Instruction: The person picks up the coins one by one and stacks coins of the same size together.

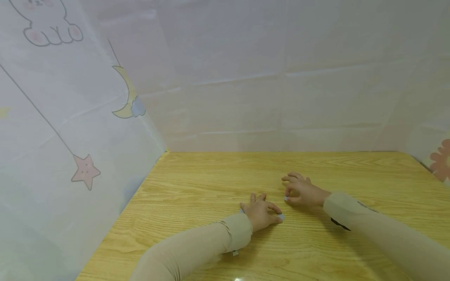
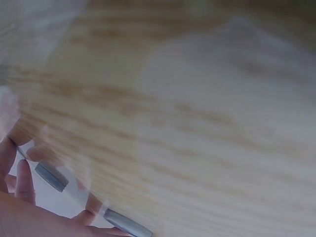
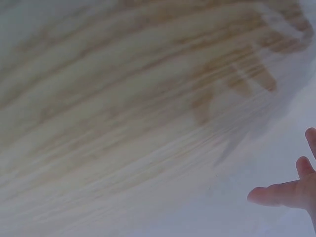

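On the wooden table, my left hand (image 1: 259,214) pinches a small pale grey piece (image 1: 281,216) between thumb and index finger, its other fingers spread. The left wrist view shows it as a short grey rounded bar (image 2: 127,223) at the fingertips. A second grey bar (image 2: 51,177) lies by the other fingers; in the head view only a bit of it (image 1: 241,210) peeks out. Farther right, my right hand (image 1: 305,192) has thumb and index finger together on a tiny pale piece (image 1: 286,198), mostly hidden. Its other fingers stretch out. Only fingers (image 3: 279,193) show in the right wrist view.
The yellow wood-grain table (image 1: 211,171) runs back to a pale hanging sheet (image 1: 225,97). On the left, another sheet carries a printed star (image 1: 86,171) and moon (image 1: 128,95). A red printed flower (image 1: 441,160) is at the right edge.
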Demonstrator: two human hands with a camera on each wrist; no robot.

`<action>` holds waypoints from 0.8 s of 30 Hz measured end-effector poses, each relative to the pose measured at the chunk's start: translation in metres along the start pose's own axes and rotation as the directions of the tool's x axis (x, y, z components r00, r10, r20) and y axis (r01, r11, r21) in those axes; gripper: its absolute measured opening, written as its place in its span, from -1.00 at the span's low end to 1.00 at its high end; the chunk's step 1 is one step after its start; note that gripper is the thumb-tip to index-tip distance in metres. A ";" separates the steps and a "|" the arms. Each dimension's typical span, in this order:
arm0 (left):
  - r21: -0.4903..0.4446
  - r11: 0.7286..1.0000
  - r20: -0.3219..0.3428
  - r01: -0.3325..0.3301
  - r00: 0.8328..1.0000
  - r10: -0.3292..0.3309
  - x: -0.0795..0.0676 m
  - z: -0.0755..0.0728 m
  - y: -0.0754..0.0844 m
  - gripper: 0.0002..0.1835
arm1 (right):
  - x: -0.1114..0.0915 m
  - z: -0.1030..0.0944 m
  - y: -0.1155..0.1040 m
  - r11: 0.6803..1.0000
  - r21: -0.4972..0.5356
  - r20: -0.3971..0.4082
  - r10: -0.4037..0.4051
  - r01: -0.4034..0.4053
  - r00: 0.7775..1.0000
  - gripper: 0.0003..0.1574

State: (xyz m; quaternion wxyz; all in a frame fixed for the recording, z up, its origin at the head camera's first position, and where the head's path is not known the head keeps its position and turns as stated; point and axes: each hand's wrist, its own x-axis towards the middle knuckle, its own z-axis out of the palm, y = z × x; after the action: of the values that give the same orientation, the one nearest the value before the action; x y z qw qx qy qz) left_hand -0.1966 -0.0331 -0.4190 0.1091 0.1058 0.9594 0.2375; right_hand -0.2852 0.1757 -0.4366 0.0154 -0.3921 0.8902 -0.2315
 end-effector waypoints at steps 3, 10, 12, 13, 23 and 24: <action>0.000 1.000 0.002 -0.002 1.000 0.002 0.000 0.000 0.000 -0.74 | -0.002 -0.001 -0.003 1.000 0.015 -0.001 -0.001 0.001 1.000 -0.79; -0.002 1.000 0.002 -0.004 1.000 0.004 0.001 0.001 -0.001 -0.75 | -0.006 -0.002 -0.007 1.000 0.010 -0.004 -0.005 0.005 1.000 -0.76; -0.002 1.000 0.001 -0.004 1.000 0.004 0.001 0.001 -0.001 -0.75 | -0.007 -0.002 -0.008 1.000 0.006 -0.003 -0.003 0.003 1.000 -0.76; -0.003 1.000 0.000 -0.004 1.000 0.004 0.001 0.001 -0.001 -0.75 | -0.008 -0.002 -0.009 1.000 0.007 -0.002 -0.001 0.001 1.000 -0.75; -0.001 1.000 0.004 -0.003 1.000 0.003 0.000 0.001 -0.001 -0.74 | -0.014 -0.002 -0.019 0.998 0.056 -0.006 -0.006 0.007 1.000 -0.75; -0.001 1.000 0.005 -0.004 1.000 0.004 0.000 0.000 -0.001 -0.74 | -0.014 -0.002 -0.020 0.998 0.060 -0.005 -0.006 0.006 1.000 -0.75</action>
State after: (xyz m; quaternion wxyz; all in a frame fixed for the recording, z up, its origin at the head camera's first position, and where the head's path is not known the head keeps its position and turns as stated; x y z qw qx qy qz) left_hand -0.1963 -0.0342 -0.4201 0.1109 0.1085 0.9589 0.2377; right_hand -0.2618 0.1749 -0.4284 0.0244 -0.3934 0.8817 -0.2592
